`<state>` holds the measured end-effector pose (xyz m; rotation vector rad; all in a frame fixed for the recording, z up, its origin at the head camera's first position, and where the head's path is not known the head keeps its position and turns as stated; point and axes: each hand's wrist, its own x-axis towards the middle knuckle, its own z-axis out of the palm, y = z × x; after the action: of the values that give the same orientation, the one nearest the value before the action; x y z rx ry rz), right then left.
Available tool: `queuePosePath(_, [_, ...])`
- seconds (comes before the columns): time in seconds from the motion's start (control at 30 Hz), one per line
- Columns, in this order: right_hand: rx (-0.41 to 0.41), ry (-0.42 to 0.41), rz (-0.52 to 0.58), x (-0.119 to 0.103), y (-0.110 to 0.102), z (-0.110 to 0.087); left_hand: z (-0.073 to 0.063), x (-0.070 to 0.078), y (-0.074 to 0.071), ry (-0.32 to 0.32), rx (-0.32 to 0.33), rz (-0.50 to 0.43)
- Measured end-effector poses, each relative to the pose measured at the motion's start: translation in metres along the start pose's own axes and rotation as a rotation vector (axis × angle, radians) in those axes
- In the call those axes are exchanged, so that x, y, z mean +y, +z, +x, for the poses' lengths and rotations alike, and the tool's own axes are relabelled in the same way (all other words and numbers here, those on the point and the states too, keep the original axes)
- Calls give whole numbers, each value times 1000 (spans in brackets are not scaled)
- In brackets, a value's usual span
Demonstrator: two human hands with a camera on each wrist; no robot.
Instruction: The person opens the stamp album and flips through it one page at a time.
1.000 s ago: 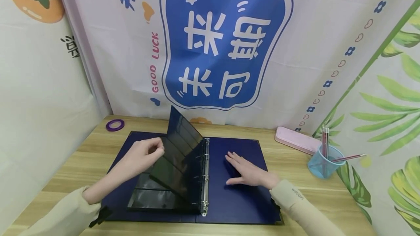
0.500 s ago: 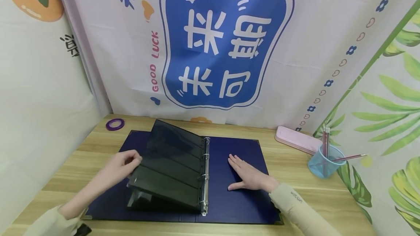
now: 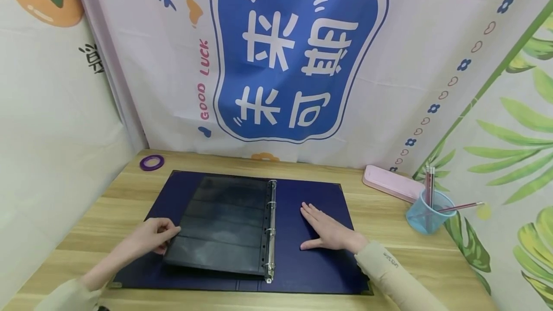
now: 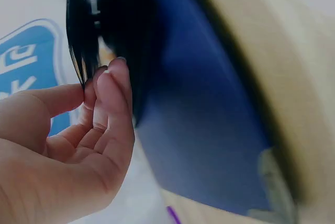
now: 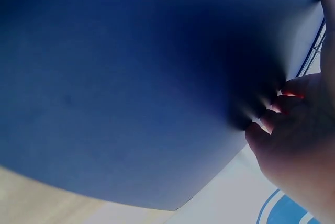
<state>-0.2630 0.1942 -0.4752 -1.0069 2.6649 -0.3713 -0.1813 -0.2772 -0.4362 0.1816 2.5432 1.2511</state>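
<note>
A dark blue ring binder lies spread on the table, its metal rings running down the middle. Black pocket pages hang on the rings and lie over the left cover. My left hand pinches the outer edge of the top page between thumb and fingers; the left wrist view shows the page edge at the fingertips, slightly raised off the cover. On the bare right cover my right hand rests with fingers spread. In the right wrist view its fingertips touch the blue cover.
A purple tape roll lies at the back left of the wooden table. At the right are a pink case and a blue mesh cup with several pencils. A printed cloth hangs behind.
My left hand has swung the page leftward and down from nearly upright to almost flat on the left side. The right hand has barely moved on the right cover.
</note>
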Motion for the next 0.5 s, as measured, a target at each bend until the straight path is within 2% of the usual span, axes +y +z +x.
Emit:
queuePosePath(0.1, [1,-2,5,-1,-1,0,3,-7,5,11,17,43])
queuePosePath(0.33, [7,-11,6,0,0,0,5,-14,16,20,125,254])
queuePosePath(0.5, [23,-27,5,0,0,-1,7,-15,20,23,156,319])
